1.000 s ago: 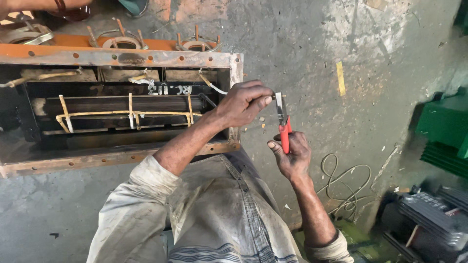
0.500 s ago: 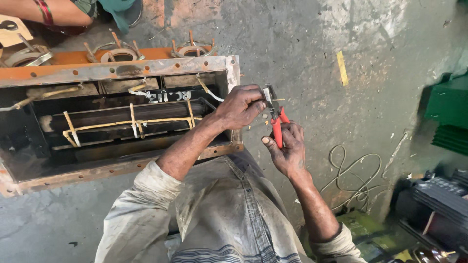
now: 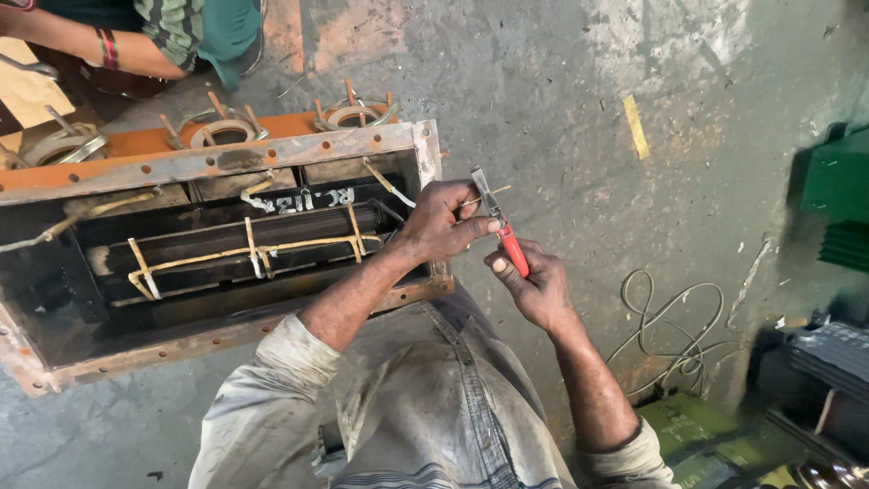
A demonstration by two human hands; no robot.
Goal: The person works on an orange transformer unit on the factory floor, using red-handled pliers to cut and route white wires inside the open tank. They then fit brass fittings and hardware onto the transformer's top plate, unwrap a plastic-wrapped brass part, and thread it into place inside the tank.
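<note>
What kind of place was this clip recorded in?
Probably a repair workshop for electrical equipment: an open rusty metal casing with tied windings sits on a stained concrete floor, loose wire lies nearby, and the right hand holds red-handled pliers.

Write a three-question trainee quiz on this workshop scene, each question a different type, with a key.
1. True or false: the right hand holds the red-handled pliers.
2. The left hand is: A) flat on the floor B) by the corner of the rusty metal frame, pinching a thin wire C) gripping the loose cable.
3. Fill in: the loose cable lies coiled on the ___.

Key: 1 true; 2 B; 3 floor.
</note>
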